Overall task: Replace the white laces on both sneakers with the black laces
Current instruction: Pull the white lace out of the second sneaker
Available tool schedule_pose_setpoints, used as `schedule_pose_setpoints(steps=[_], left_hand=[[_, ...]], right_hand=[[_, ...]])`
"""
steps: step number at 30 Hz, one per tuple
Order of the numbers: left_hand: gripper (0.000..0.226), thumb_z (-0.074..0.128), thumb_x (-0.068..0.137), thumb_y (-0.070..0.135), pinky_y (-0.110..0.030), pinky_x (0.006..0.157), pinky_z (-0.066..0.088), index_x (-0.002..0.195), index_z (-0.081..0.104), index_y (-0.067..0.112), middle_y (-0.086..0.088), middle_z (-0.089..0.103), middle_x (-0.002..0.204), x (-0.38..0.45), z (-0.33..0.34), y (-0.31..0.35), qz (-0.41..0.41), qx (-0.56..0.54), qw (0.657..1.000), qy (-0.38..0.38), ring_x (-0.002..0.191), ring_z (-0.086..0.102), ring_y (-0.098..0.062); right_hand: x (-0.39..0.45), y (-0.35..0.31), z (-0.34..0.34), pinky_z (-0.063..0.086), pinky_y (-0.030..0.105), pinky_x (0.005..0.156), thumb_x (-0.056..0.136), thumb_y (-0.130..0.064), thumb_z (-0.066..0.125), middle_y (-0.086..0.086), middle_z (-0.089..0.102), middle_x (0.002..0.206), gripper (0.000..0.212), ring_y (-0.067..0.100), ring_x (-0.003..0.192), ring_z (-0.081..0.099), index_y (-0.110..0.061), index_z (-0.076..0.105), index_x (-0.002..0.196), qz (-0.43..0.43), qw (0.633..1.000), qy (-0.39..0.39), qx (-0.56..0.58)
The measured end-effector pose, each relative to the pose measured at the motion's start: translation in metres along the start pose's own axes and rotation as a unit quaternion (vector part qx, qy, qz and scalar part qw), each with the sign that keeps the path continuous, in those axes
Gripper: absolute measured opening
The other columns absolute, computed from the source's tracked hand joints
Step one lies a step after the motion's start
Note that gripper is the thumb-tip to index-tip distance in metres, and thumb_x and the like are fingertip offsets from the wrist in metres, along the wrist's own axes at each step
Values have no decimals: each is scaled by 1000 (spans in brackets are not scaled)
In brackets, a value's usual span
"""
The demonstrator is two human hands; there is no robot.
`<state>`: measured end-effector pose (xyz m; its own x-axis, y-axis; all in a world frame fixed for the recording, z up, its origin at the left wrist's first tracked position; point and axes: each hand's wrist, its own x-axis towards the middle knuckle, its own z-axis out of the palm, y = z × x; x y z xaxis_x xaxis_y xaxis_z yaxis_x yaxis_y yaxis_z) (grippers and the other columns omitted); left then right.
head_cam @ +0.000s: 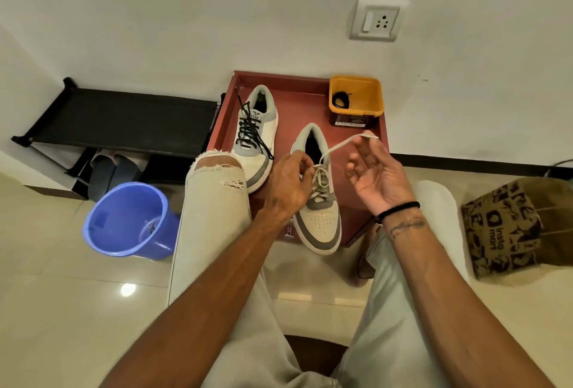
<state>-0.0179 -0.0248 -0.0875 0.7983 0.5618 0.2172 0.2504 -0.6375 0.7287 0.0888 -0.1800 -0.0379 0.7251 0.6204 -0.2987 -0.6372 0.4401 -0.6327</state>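
Left hand pinches the white lace at the near shoe, right hand pulls its end far right.

Two grey-and-cream sneakers sit on a red table, toes toward the person. The left sneaker is laced in a black lace, its loose ends trailing past the collar and down across the toe side. The right sneaker carries a white lace through its eyelets; one end runs up and right from the top eyelets, stretched taut. A second black lace lies bunched inside a yellow tub.
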Motion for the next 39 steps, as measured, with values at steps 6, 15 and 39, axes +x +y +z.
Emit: schedule_pose_setpoints(steps=[6, 15, 39], left_hand=[[9, 69, 97, 16, -4, 62, 43, 105, 64, 14, 2, 67, 96, 3, 2, 2, -95, -67, 992, 56, 78, 60, -2], [14, 75, 89, 14, -37, 78, 63, 96, 66, 22, -1, 74, 95, 10, -4, 5, -213, -238, 946, 56, 87, 72, -19], [49, 74, 83, 63, -35, 90, 60, 110, 63, 23, 0, 66, 104, 20, -53, 1, -386, -484, 767, 166, 98, 69, -23]], right_hand=[[12, 32, 0, 62, 28, 76, 87, -13, 80, -4, 73, 113, 46, 8, 85, 72, -19, 65, 130, -170, 812, 2, -558], [17, 50, 4, 44, 1, 70, 93, -5, 68, -9, 65, 105, 55, -6, 74, 59, -23, 54, 142, -224, 701, -36, -676], [22, 2, -8, 61, 39, 75, 82, 11, 68, 16, 70, 93, 41, 24, 73, 69, -8, 62, 117, -93, 971, 215, -44]])
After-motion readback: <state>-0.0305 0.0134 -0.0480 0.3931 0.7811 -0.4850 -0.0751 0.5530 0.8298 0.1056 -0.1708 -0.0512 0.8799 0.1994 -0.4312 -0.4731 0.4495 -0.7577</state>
